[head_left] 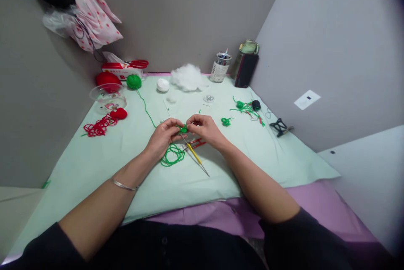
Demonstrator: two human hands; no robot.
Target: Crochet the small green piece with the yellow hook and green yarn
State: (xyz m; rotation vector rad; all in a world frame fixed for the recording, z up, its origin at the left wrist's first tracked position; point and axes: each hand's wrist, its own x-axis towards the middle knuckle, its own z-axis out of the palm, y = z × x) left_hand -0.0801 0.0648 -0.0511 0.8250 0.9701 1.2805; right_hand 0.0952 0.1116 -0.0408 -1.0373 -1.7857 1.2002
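Observation:
My left hand [164, 135] and my right hand [203, 129] meet at the middle of the pale green cloth [94, 156]. Between their fingertips sits a small green crochet piece [183, 128], pinched from both sides. A yellow-handled crochet hook [194, 155] slants down from the piece toward me, its tip near my fingers. A loose coil of green yarn [172, 155] lies just under my left hand, and a strand runs from it back to a green yarn ball [134, 81] at the far left.
Red yarn tangle [100, 126] and a clear bowl [108, 98] lie left. White stuffing [188, 77], a white ball [163, 85], a jar of pens [220, 67] and a dark bottle [246, 66] stand at the back. Green scraps [248, 108] and black scissors [279, 126] lie right.

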